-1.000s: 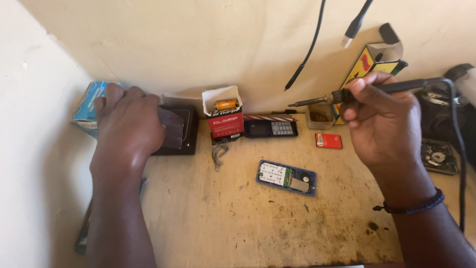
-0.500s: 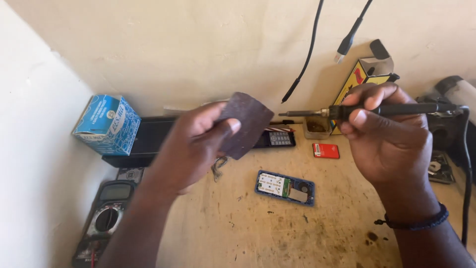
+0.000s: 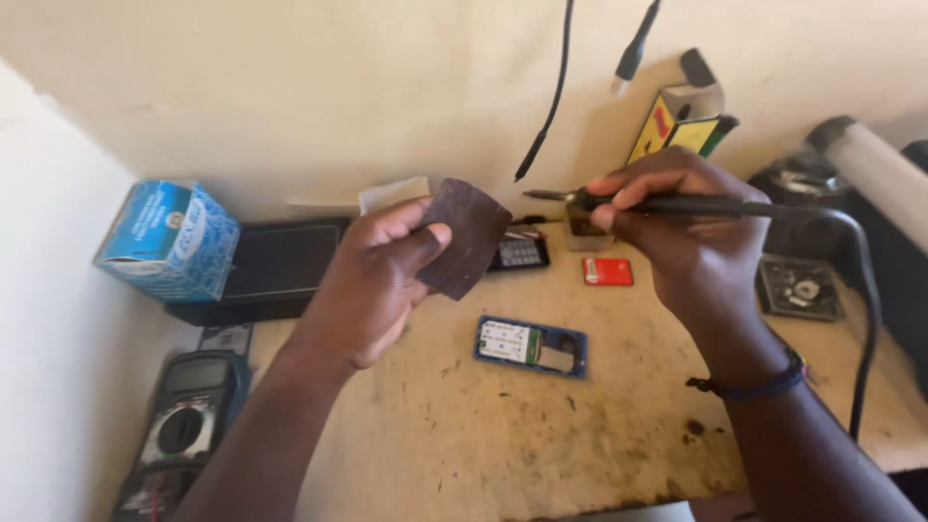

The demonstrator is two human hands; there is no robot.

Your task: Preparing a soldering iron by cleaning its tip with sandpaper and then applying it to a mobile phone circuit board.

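The left hand (image 3: 372, 285) was raised above the tabletop (image 3: 541, 435), its thumb and fingers (image 3: 425, 244) pinched closed on a dark brown, worn square pad (image 3: 469, 235) held tilted in the air, clear of the surface. The right hand (image 3: 691, 237) was also lifted, its fingers wrapped closed around the black handle of a soldering iron (image 3: 667, 204); the metal tip pointed left, ending near the pad's right edge but apart from it. A black cord ran from the handle down the right side.

On the tabletop below and between the 2 hands lay a blue phone frame (image 3: 531, 347) with a circuit board inside. A small red battery (image 3: 607, 272) lay just under the right hand. Farther left sat a blue cardboard box (image 3: 167, 238) against the wall, beside a black flat case (image 3: 271, 271), and a multimeter (image 3: 184, 425) lay at the lower left corner.
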